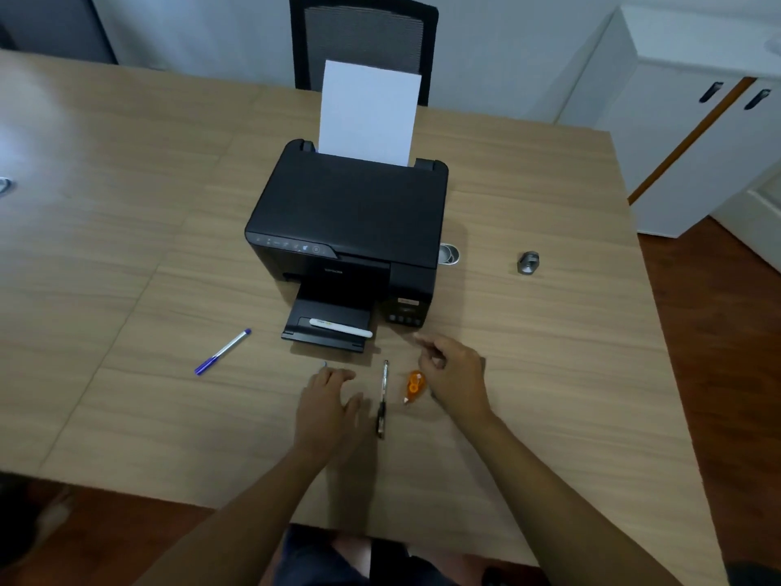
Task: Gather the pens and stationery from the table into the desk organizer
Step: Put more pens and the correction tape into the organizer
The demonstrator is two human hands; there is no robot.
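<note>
A blue pen [222, 352] lies on the wooden table [126, 247] to the left of the printer. A white marker [340, 327] rests across the printer's output tray. A dark pen [383, 399] lies in front of the tray, between my two hands. An orange correction tape [413, 385] sits just right of it. My left hand [327, 406] lies flat on the table, fingers spread, left of the dark pen; something small and pale blue shows at its fingertips. My right hand [454, 376] hovers beside the correction tape, fingers loosely curled, holding nothing. A round metal holder [449, 255] peeks out right of the printer.
A black printer [350, 213] with a white sheet [368, 114] standing in its feeder fills the table's middle. A small grey metal object [528, 262] stands at the right. A black chair [363, 40] is behind the table; white cabinets [676, 120] stand at the right.
</note>
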